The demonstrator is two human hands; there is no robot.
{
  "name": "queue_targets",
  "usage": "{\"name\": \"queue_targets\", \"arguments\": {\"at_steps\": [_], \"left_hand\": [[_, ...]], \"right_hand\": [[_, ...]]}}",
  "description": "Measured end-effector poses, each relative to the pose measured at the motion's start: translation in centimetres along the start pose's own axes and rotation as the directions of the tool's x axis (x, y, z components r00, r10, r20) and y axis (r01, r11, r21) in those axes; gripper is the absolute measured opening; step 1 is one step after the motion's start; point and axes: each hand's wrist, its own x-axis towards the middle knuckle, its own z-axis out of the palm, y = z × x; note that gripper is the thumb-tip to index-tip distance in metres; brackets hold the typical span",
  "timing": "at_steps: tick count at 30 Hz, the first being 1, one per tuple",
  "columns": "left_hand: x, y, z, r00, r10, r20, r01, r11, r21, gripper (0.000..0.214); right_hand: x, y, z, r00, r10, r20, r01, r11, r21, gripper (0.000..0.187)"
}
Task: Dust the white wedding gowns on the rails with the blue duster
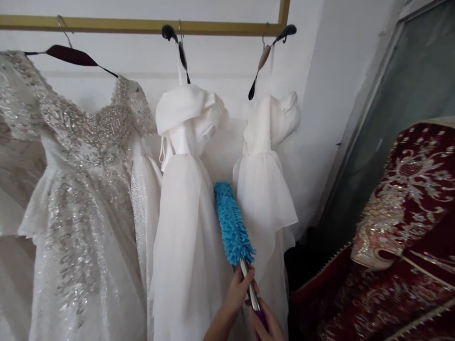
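A blue microfiber duster slants up between two white dresses, its fluffy head close to both. Below the head runs its silver shaft, ending in a purple handle. My left hand is closed around the shaft just under the blue fibres. Lower down, my right hand grips the purple handle, partly cut off by the bottom edge of the view. The middle white dress hangs left of the duster. On its right is the shorter-looking white dress; whether the fibres touch either fabric I cannot tell.
A gold rail crosses the top, carrying dark hangers. At left hangs a beaded, sequined gown. On the right stands a dark red embroidered garment before a greyish-green framed panel. A white wall lies behind.
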Motion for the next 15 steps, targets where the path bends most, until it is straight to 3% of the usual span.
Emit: {"name": "queue_targets", "arguments": {"at_steps": [4,7,10,14,15], "left_hand": [[-0.2,4.8,2.4,0.991,0.093,0.095,-0.091,0.995,-0.031,0.056],[0.5,5.8,3.7,0.985,0.112,0.132,-0.107,0.993,-0.044,0.053],[1.5,4.0,4.3,0.991,0.077,0.109,-0.072,0.996,-0.05,0.054],[2.0,-1.5,3.9,0.999,-0.038,0.013,0.039,0.998,-0.042,0.066],[2.0,-3.1,3.6,0.997,-0.081,-0.008,0.081,0.996,-0.036,0.069]], "right_hand": [[-0.3,-4.8,-2.0,0.999,0.027,0.021,-0.026,0.999,-0.044,0.075],[0.1,-5.5,-3.2,1.0,0.021,0.009,-0.021,0.999,-0.036,0.081],[0.5,-3.9,-3.9,0.997,0.071,-0.035,-0.071,0.997,-0.025,0.08],[0.7,1.0,-4.1,0.983,-0.036,-0.179,0.037,0.999,0.004,0.069],[0.7,2.5,-4.0,0.981,-0.016,-0.192,0.017,1.0,0.004,0.071]]}}
